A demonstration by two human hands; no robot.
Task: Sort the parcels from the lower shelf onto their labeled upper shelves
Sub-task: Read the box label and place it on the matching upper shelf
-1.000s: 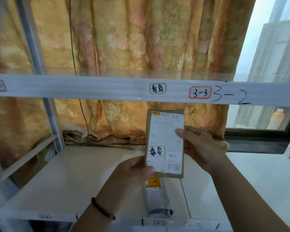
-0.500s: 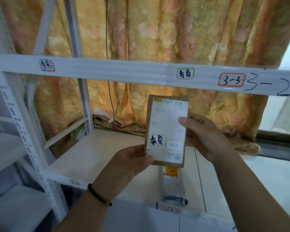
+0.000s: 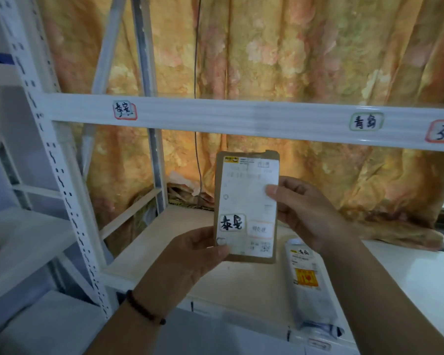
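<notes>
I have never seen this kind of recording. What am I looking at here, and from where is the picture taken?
The picture comes from a camera worn on a person's head, looking forward and down. No machine is here, only two bare hands. The left hand and the right hand hold a brown parcel upright, label facing the camera. Its handwritten tag looks like the red-edged tag on the upper shelf rail, to the left. A green-edged tag is further right. On the lower shelf lies a white parcel. A flowered curtain hangs behind.
</notes>
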